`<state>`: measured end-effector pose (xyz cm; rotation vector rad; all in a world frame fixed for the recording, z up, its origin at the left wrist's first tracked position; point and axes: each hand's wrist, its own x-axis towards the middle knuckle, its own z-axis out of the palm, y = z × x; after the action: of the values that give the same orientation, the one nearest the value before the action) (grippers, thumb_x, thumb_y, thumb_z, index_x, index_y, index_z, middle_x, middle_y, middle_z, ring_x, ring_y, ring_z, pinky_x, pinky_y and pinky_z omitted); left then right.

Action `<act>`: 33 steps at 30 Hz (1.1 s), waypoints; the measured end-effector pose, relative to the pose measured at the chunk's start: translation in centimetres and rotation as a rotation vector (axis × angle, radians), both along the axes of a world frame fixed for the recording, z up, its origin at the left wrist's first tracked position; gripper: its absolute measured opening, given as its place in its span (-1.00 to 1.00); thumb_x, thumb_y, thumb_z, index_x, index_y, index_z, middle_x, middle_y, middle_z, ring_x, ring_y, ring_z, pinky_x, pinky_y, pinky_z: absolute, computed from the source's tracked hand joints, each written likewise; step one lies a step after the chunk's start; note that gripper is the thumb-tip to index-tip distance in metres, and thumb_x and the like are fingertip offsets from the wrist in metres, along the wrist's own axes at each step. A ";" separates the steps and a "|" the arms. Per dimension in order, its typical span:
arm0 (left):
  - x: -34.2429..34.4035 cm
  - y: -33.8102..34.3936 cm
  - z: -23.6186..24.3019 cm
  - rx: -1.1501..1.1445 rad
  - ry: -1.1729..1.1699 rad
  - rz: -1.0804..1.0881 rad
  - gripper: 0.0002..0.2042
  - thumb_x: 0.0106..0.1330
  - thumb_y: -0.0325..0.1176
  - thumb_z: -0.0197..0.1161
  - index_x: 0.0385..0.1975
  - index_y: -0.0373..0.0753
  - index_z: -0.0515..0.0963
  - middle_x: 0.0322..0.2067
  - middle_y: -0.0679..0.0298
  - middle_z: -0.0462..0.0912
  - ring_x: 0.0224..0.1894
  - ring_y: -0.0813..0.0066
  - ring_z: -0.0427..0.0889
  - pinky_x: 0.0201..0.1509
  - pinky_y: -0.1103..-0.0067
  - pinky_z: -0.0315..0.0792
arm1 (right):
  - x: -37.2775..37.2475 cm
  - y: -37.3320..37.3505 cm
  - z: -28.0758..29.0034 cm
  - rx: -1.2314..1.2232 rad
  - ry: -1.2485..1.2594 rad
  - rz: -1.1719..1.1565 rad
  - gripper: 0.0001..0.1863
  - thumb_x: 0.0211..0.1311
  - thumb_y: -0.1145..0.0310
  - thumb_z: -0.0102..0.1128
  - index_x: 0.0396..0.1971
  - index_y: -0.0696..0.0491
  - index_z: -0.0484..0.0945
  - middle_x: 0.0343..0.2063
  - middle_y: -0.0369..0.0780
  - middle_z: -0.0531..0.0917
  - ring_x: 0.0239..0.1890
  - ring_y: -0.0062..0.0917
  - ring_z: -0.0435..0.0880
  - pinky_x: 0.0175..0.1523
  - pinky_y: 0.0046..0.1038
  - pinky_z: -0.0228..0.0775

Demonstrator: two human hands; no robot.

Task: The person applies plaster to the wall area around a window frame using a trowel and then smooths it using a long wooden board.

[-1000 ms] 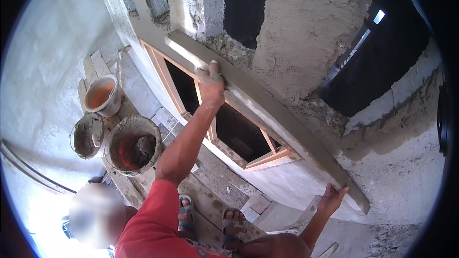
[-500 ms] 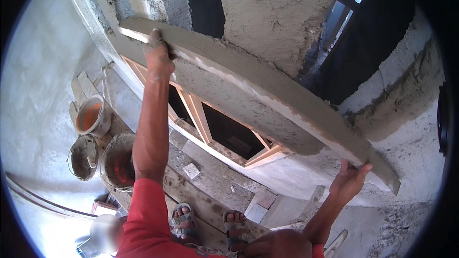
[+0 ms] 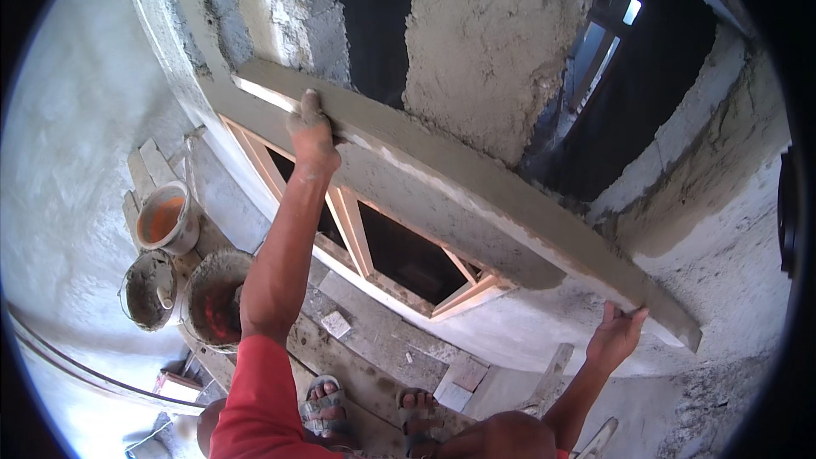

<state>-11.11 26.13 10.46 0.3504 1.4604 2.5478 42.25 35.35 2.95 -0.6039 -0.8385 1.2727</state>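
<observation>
A long, straight board coated in grey mortar (image 3: 476,195) slants across the wall face, from upper left to lower right. My left hand (image 3: 313,132), smeared with mortar, is closed on its lower edge near the upper left end. Close to the lower right end, my right hand (image 3: 618,336) grips the same edge from below, thumb and fingertips at the rim. Some of the fingers of both hands are hidden. Directly under the board runs a band of smooth grey plaster (image 3: 408,191), above a wooden window frame (image 3: 353,229).
Mortar-stained planks (image 3: 327,348) lie under my sandalled feet. At left stand a white bucket with orange inside (image 3: 180,234), a small mortar-caked pail (image 3: 136,293) and a larger round tub (image 3: 197,302). Above the board, a rough plastered pillar (image 3: 493,42) separates dark openings.
The view has shifted slightly. In it, the board's upper left end and my left hand sit lower and farther right; my right hand is a little lower and farther left. Both grips stay.
</observation>
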 end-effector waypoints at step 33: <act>-7.4 -1.1 21.6 -0.283 0.084 -0.239 -0.66 0.53 -0.09 -0.13 -0.29 -0.16 0.52 -0.50 0.26 0.62 -0.54 0.34 0.63 -0.65 0.41 0.51 | -2.4 3.4 18.2 0.192 0.055 0.002 -0.34 0.38 0.09 0.20 0.26 0.25 0.26 0.12 0.06 0.47 0.13 -0.24 0.55 0.09 -0.35 0.59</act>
<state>-18.48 25.07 32.04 0.5550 1.6696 2.1309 39.90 38.73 21.19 -0.4131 -0.9033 1.1889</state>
